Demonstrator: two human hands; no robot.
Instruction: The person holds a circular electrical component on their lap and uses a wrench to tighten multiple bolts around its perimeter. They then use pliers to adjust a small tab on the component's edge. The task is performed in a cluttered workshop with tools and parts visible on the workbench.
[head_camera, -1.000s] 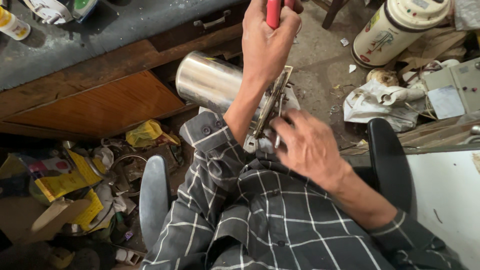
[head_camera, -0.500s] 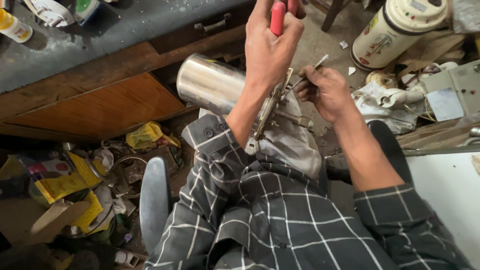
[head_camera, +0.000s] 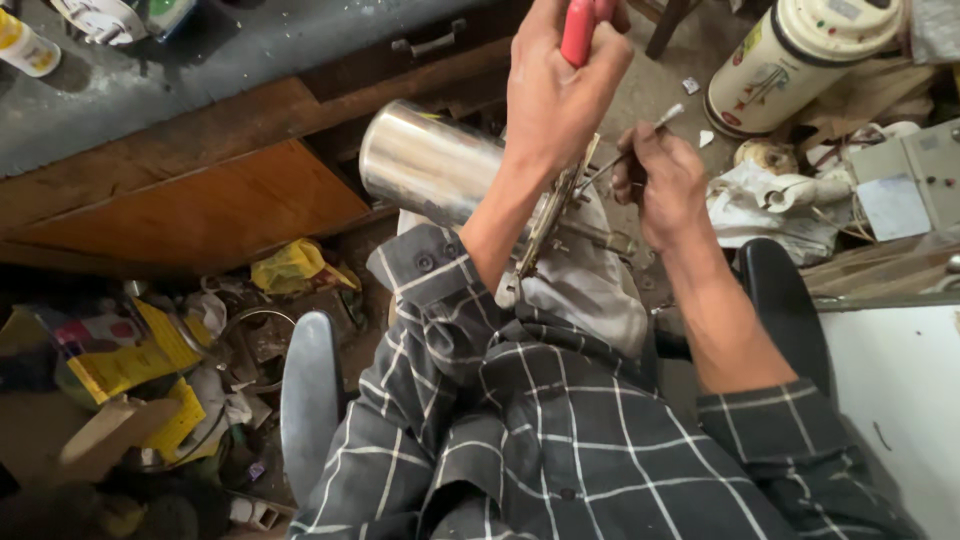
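My left hand is raised and shut on a red-handled tool; only the handle shows. Under its wrist a shiny steel cylinder lies on its side across my lap. A flat metal bracket with bolts runs along the cylinder's end. My right hand is beside the bracket and pinches a thin metal rod-like tool, whose tip points up and to the right. A pale cloth covers my lap under the parts.
A wooden desk with a drawer stands to the left. Yellow wrappers and scrap litter the floor. A cream cylindrical appliance stands at top right among rags and boxes. Dark chair armrests flank me.
My right hand has risen from my lap to the top of the bracket and now holds the thin metal tool. My left hand stays up with the red handle.
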